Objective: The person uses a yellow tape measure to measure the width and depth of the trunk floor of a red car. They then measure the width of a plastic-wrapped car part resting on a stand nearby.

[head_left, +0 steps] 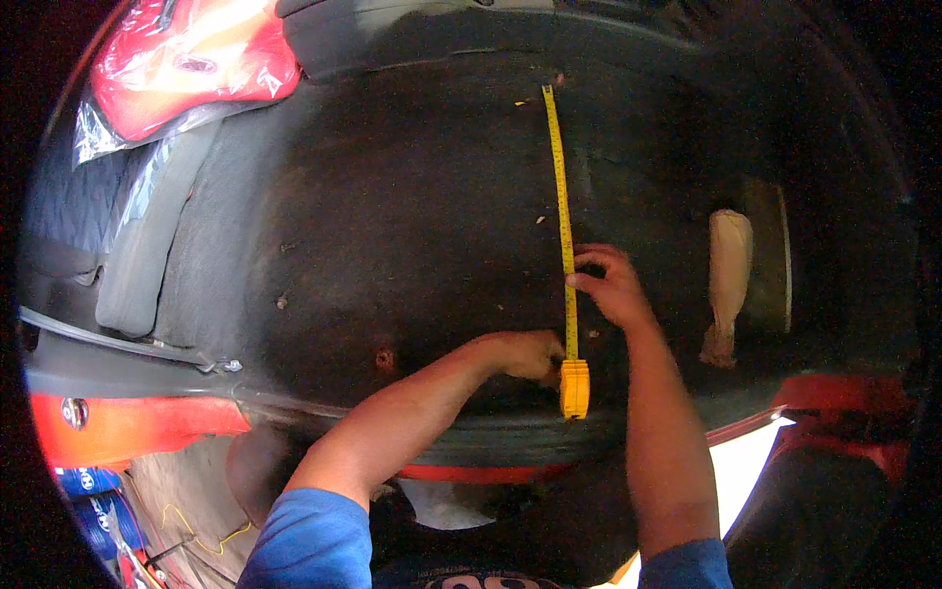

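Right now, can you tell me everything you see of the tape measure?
The tape measure has a chunky yellow case, plastic-looking, and a thin yellow strip with dark markings. The strip is drawn out, running nearly straight up the picture over the dark lining to a dark tip. The left hand is at the case's upper left, where the strip emerges; the right hand meets the strip's right edge partway along.

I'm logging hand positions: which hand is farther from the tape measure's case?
The right hand, beside the yellow blade; the left hand is at the case.
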{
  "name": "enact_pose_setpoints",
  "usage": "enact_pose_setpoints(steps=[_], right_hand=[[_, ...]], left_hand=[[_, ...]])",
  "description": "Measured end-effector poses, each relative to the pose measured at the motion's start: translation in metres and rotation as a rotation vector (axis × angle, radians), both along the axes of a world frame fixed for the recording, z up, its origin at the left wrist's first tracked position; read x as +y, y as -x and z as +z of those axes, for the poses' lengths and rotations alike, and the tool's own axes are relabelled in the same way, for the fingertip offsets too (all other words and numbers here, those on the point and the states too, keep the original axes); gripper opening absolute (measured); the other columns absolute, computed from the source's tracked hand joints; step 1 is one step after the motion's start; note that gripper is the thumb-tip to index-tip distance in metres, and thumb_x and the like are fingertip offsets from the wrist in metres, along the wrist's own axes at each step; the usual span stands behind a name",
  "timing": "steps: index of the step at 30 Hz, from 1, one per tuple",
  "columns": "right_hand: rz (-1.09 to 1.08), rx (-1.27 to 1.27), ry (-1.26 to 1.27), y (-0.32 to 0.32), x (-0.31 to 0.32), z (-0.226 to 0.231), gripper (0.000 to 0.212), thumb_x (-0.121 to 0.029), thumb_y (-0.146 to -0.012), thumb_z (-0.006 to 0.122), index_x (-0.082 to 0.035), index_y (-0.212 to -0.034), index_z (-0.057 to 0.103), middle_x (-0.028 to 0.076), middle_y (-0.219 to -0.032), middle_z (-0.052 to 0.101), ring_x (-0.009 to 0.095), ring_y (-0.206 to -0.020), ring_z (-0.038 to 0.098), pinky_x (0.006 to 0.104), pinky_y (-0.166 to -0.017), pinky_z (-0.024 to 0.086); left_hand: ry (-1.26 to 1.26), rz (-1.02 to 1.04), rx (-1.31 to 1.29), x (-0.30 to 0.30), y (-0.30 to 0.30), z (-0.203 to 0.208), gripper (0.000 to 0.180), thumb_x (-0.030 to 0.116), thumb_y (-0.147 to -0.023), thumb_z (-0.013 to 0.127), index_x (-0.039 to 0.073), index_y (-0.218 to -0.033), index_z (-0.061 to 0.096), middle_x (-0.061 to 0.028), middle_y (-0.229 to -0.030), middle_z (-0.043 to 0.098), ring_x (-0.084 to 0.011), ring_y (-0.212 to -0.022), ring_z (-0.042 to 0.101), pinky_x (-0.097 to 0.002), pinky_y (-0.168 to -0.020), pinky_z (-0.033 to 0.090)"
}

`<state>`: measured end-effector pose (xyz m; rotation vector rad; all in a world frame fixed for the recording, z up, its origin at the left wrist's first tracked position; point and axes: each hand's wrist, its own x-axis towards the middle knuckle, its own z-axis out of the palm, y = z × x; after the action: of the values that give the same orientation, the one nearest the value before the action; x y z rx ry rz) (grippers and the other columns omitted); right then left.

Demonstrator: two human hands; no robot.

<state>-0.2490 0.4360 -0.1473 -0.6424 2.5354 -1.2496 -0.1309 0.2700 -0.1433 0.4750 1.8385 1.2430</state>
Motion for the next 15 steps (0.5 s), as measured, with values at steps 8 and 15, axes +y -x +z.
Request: enact_pose_setpoints(steps=[8, 15], right_hand=[[0.016, -0.010, 0.008, -0.002, -0.002, 0.005, 0.032, -0.019, -0.071, 0.085, -0.010, -0.099, 0.072, 0.011, -0.125, 0.062, 0.033, -0.122, 0.052, 0.0442, -0.106, 0.040], [-0.002, -0.046, 0.025, 0.002, -0.001, 0.002, 0.032, -0.024, -0.069, 0.084, -0.011, -0.097, 0.073, 0.009, -0.125, 0.062, 0.032, -0.124, 0.050, 0.0436, -0.108, 0.037]], left_hand=[[0.076, -0.043, 0.018, -0.001, 0.002, -0.001, 0.030, 0.016, -0.079, 0.072, 0.005, -0.107, 0.069, -0.0112, -0.102, 0.073, -0.0241, -0.092, 0.066, -0.0408, -0.085, 0.052], [0.126, 0.005, 0.037, -0.003, 0.000, 0.010, 0.035, 0.019, -0.078, 0.074, 0.005, -0.110, 0.069, -0.0120, -0.105, 0.072, -0.0256, -0.094, 0.067, -0.0409, -0.086, 0.052]])
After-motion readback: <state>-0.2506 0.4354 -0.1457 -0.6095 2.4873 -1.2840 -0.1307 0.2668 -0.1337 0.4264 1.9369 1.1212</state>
